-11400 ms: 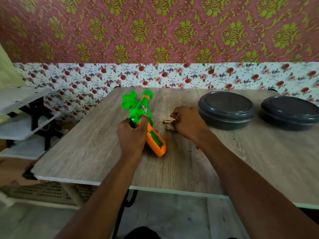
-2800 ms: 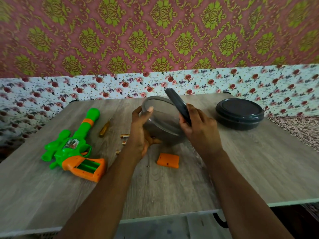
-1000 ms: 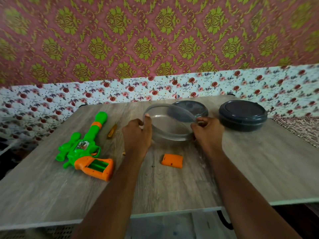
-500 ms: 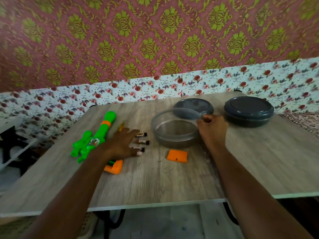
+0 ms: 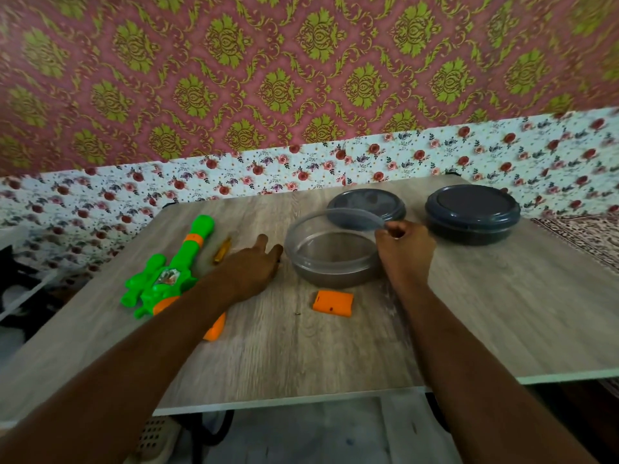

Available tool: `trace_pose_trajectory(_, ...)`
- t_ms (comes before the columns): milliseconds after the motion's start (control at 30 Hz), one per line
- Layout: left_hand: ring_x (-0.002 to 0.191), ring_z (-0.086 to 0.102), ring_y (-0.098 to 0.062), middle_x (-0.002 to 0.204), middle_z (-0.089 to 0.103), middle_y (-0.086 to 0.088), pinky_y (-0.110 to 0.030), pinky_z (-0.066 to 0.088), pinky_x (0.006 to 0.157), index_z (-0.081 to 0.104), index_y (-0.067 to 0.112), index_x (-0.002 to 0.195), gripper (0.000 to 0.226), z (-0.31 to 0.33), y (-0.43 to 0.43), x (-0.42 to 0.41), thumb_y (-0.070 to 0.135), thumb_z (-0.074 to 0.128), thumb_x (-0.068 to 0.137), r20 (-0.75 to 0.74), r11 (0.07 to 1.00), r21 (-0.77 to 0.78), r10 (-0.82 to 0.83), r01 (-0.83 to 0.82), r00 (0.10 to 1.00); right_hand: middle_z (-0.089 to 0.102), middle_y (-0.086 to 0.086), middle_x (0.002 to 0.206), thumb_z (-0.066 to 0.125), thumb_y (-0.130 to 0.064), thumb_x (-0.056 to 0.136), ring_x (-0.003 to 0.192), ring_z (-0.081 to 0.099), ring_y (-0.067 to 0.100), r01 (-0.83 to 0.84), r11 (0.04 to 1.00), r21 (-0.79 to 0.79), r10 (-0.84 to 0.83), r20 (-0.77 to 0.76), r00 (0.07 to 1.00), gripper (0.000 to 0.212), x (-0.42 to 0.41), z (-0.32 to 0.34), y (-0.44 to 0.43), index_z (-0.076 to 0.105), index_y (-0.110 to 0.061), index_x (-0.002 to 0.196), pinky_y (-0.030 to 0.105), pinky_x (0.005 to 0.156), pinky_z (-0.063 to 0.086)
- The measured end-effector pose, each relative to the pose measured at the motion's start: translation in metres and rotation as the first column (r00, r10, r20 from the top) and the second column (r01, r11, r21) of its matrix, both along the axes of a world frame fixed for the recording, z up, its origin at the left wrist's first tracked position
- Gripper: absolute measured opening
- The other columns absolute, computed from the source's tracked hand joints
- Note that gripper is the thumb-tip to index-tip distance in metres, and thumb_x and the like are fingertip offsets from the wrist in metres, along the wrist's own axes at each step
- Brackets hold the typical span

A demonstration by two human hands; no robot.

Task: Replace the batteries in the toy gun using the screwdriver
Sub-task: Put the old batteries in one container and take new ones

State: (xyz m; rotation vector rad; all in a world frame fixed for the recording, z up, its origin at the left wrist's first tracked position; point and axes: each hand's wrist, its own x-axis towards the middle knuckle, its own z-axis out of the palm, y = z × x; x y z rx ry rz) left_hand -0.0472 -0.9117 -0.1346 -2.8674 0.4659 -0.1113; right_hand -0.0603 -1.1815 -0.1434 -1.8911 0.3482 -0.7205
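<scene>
Left hand [image 5: 249,267] now covers the loose batteries just left of the open bowl [image 5: 335,279]; whether it grips them, cannot tell. Right hand [image 5: 403,254] pinches the bowl's rim. Likely: spent batteries go in.

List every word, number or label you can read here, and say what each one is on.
No text here can be read.
The sticker on the toy gun: too blurred to read.
The orange battery cover, clear bowl, screwdriver and lidded container: no lettering visible.
</scene>
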Motion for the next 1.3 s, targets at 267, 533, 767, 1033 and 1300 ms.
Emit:
trace_pose_trajectory(267,0.096,0.065,-0.034,0.117,0.056,-0.015,-0.054,0.05,0.096,0.02,0.012,0.154,0.052,0.003,-0.006,0.008,0.031,0.033,0.107,0.038,0.979,0.201,-0.002,-0.006,0.999,0.076,0.002,0.087,0.072,-0.021,0.089,0.072,0.067,0.009,0.009,1.0,-0.017,-0.009,-0.025,1.0,0.014,0.001,0.0,0.001,0.079,-0.014,0.099,0.011,0.057,0.038)
trace_pose_trajectory(533,0.103,0.066,-0.038,0.124,0.064,-0.021,-0.047,0.053,0.079,0.031,0.007,0.148,0.044,0.048,-0.02,0.027,0.022,0.038,0.107,0.191,0.952,-0.257,0.217,-0.164,0.957,0.072,0.0,0.085,0.07,-0.023,0.093,0.073,0.065,0.01,-0.034,0.999,-0.038,0.031,-0.079,0.996,0.008,0.0,0.003,-0.002,0.075,-0.017,0.096,0.019,0.064,0.047)
trace_pose_trajectory(767,0.084,0.052,-0.016,0.122,0.064,-0.006,-0.031,0.039,0.068,0.05,0.025,0.114,0.009,0.047,-0.09,0.03,0.027,0.045,0.107,-0.131,0.993,-0.091,-0.085,0.073,0.988,0.072,0.001,0.083,0.069,-0.018,0.093,0.072,0.065,0.007,-0.047,0.998,-0.03,0.046,-0.029,0.999,0.006,0.0,-0.001,-0.004,0.074,-0.017,0.095,0.017,0.065,0.048)
trace_pose_trajectory(1033,0.102,0.052,-0.023,0.125,0.062,-0.001,-0.043,0.036,0.094,0.05,0.025,0.113,0.009,0.05,-0.117,0.039,0.023,0.046,0.105,-0.287,0.99,-0.053,-0.142,0.132,0.947,0.068,0.0,0.082,0.07,-0.018,0.091,0.078,0.068,0.014,-0.114,0.993,-0.014,0.113,-0.027,0.993,0.006,0.003,-0.002,0.003,0.074,-0.015,0.094,0.022,0.069,0.051)
trace_pose_trajectory(1300,0.094,0.059,-0.027,0.114,0.063,-0.012,-0.039,0.047,0.08,0.04,0.015,0.135,0.045,0.032,-0.103,0.053,0.038,0.057,0.1,-0.262,0.974,-0.226,-0.034,-0.027,0.964,0.073,0.001,0.084,0.07,-0.019,0.091,0.078,0.069,0.011,-0.119,0.991,-0.06,0.119,-0.019,0.993,0.007,0.004,-0.003,0.007,0.075,-0.016,0.094,0.026,0.076,0.057)
